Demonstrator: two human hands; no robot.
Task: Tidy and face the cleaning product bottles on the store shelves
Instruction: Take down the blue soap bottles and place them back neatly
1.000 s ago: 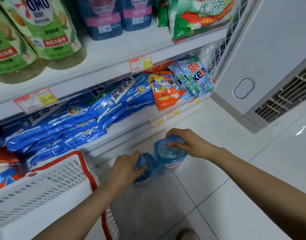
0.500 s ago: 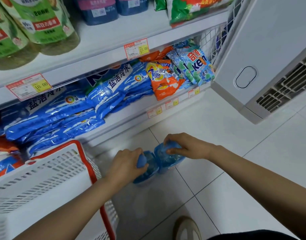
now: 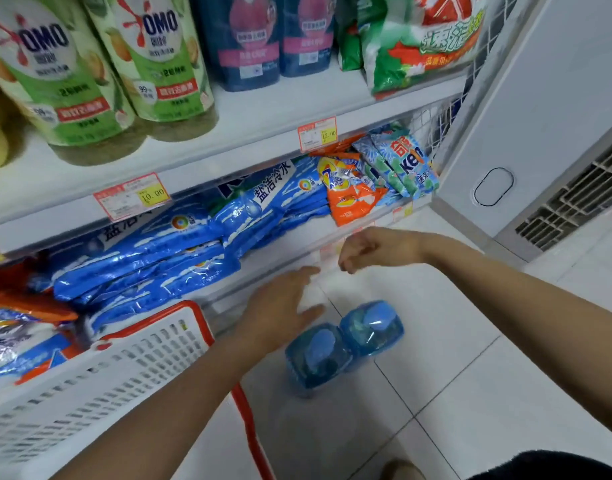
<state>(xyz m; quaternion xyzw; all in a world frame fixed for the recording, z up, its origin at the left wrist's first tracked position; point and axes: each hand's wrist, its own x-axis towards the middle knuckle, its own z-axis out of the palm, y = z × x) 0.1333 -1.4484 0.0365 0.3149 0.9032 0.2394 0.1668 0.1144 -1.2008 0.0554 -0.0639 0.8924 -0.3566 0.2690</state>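
Nearest, a white basket with a red rim sits at the left on the tiled floor. Just beyond it the two blue bottles stand on the floor, touching side by side, in front of the lowest shelf. Each is upright, its long axis vertical and its rounded blue cap pointing straight up at the camera. They are translucent blue plastic, squarish at the shoulder. Half a second ago both hands gripped their tops; now both are off and raised above them. The left hand hovers with fingers straight and spread, holding nothing. The right hand is blurred, but its fingers seem loosely curled round nothing. Behind, blue pouches and an orange pouch lie on the lowest shelf. On the shelf above stand green OMO bottles.
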